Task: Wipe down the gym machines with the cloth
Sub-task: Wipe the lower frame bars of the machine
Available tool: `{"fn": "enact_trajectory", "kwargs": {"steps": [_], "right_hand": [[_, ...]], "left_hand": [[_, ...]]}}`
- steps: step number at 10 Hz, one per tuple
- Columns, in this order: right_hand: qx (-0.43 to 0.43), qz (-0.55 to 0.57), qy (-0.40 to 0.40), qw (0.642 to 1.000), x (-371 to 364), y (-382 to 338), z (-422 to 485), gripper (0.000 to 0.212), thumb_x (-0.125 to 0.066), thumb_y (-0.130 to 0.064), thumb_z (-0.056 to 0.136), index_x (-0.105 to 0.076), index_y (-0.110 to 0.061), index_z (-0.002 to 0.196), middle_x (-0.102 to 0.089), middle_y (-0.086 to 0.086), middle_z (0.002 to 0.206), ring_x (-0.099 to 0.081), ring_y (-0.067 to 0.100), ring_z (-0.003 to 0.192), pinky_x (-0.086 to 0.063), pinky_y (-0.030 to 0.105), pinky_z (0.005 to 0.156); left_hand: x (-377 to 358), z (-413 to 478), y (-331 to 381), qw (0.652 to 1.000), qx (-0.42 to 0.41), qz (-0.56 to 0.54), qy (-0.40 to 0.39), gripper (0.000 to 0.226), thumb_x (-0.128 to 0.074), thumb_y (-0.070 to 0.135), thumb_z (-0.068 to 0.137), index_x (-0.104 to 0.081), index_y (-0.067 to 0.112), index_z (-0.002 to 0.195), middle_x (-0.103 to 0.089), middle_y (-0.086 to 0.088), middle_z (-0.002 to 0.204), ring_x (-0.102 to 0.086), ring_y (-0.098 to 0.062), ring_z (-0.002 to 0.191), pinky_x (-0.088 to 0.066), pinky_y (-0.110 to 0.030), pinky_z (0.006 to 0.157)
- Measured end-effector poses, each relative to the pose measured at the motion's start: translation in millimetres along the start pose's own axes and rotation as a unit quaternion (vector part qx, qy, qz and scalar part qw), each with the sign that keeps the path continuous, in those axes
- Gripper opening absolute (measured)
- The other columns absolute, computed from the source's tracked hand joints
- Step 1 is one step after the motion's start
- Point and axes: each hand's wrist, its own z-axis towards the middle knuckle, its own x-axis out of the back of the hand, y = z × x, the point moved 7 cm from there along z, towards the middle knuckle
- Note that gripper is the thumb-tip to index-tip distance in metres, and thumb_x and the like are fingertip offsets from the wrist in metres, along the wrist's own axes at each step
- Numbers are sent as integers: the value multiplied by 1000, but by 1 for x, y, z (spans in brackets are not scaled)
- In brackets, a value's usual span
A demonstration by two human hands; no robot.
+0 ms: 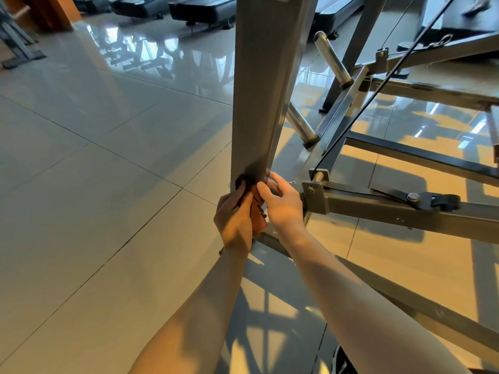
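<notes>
far left: a dark machine frame (19,49) stands on the glossy tiled floor (102,163), cut by the picture edge. the tiles carry reflections and bands of orange light. along the top, a row of treadmills (199,12) sits well behind the work area.

left of centre: the left hand (235,214) is at the foot of the grey upright post (259,90). its fingers are curled round the cloth (258,215), which is bunched, reddish-brown and dark at its upper fold. the hand presses the cloth against the near face of the post, low down, just above where the post meets the base frame. i see a firm, closed grip on the cloth.

centre: the right hand (283,203) is just beside the left, on the right side of the post. its fingers are bent, with the tips at the post's corner and touching the top of the cloth. i cannot tell whether it pinches the cloth or only steadies against the metal.

right of centre: a grey bracket (314,195) with a bolt sits just beside the right hand, joined to a horizontal rail (405,214) running off to the right. a black strap lies along the top of that rail. above, 2 chrome pegs project from the frame, the lower peg (299,122) near the post and the upper peg (333,59) further back. more grey and black bars cross the floor at far right.
</notes>
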Motion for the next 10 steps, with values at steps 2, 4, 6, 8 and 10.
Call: {"fn": "enact_trajectory", "kwargs": {"steps": [2, 4, 6, 8, 10], "right_hand": [[-8, -23, 3, 1000, 1, 7, 1, 47, -62, -34, 100, -53, -30, 145, -66, -10, 131, -62, 11, 120, -52, 41, 106], [-16, -8, 11, 1000, 3, 11, -4, 37, -57, -31, 103, -58, -30, 140, -70, -10, 121, -64, 11, 113, -54, 44, 103], [-14, -7, 8, 1000, 1, 9, -5, 37, -58, -27, 103, -58, -28, 140, -71, -7, 119, -67, 10, 109, -57, 41, 98], [-11, -13, 12, 1000, 3, 8, -7, 34, -57, -33, 103, -59, -30, 137, -69, -16, 109, -65, 5, 103, -57, 32, 92], [-23, -17, 15, 999, 2, 11, -4, 42, -61, -33, 101, -55, -29, 142, -68, -11, 122, -66, 3, 99, -56, 15, 76]], "left_hand": [[8, 6, -55, 995, 87, -31, 20, 29, -74, 48, 90, -76, 27, 109, -76, 0, 105, -73, -20, 99, -60, -39, 90], [-5, -3, -17, 999, -18, 14, -24, 17, -62, 38, 99, -70, 37, 114, -69, 19, 109, -67, 5, 100, -54, -16, 87], [-5, -18, -32, 997, 53, -1, -55, 22, -60, 30, 101, -68, 27, 122, -71, 16, 108, -69, -6, 96, -56, -30, 94], [-8, -15, -20, 999, -9, -46, 3, 59, -76, 55, 82, -59, 23, 130, -64, 5, 128, -61, -12, 118, -47, -27, 105], [7, -23, -47, 982, 114, -152, 17, 21, -60, 32, 99, -60, 15, 113, -64, -15, 113, -62, -34, 109, -52, -44, 99]]}}
